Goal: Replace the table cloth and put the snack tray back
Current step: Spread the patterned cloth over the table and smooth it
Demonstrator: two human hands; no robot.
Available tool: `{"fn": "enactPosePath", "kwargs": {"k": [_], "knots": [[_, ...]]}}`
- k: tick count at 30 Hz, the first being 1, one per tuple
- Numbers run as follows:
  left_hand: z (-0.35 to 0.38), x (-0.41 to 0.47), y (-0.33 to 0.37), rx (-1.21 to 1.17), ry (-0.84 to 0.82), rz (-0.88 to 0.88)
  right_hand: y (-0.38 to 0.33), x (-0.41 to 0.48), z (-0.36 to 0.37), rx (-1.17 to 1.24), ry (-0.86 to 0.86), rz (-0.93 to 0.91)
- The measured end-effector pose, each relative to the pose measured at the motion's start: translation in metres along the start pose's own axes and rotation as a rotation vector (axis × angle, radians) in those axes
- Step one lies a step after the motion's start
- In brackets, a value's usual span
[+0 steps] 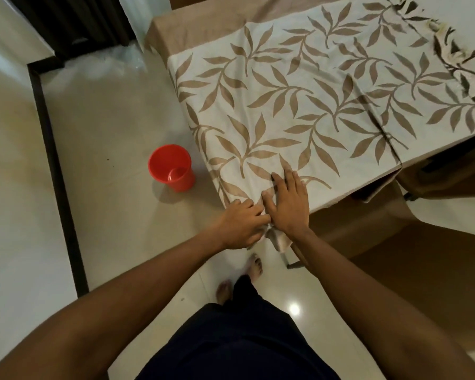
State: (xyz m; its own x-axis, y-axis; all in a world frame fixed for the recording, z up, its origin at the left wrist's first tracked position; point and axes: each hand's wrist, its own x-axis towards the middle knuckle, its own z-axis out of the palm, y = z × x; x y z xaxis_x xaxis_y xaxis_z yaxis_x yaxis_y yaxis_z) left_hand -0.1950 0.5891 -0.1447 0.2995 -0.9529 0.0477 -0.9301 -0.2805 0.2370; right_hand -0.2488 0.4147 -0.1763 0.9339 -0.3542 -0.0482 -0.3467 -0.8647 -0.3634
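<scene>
The person wears plain dark navy clothing, unpatterned and softly creased, filling the near middle of the view. A narrower trouser leg of the same cloth reaches down to the ankle. Both forearms are bare from the near edge to the left grip and right grip. Both feet are bare.

We count one table cloth, one red cup, two hands — left hand, right hand — and two bare feet.
</scene>
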Motion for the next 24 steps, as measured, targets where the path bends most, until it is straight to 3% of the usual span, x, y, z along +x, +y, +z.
{"fn": "enactPosePath", "kwargs": {"k": [6,11,13,15,17,21,24], "knots": [[0.006,-0.04,-0.005,-0.011,0.037,-0.008,-0.003,-0.004,-0.003,0.013,-0.119,0.001],[-0.005,-0.047,-0.004,-0.008,0.238,-0.095,-0.026,-0.03,-0.016,-0.056,-0.33,-0.098],[-0.012,-0.034,0.002,-0.047,0.329,-0.232,-0.036,-0.036,-0.025,0.082,-0.432,-0.147],[-0.016,-0.017,0.001,-0.128,0.37,-0.385,-0.038,-0.034,-0.036,0.378,-0.465,-0.089],[-0.021,-0.003,0.0,-0.157,0.277,-0.432,-0.029,-0.034,-0.048,0.524,-0.417,0.002],[-0.003,0.007,0.011,-0.109,-0.165,-0.466,0.016,-0.036,-0.065,0.262,-0.181,0.07],[0.009,0.014,0.031,-0.14,-0.191,-0.552,0.057,-0.031,-0.073,0.135,-0.194,0.052]]}}
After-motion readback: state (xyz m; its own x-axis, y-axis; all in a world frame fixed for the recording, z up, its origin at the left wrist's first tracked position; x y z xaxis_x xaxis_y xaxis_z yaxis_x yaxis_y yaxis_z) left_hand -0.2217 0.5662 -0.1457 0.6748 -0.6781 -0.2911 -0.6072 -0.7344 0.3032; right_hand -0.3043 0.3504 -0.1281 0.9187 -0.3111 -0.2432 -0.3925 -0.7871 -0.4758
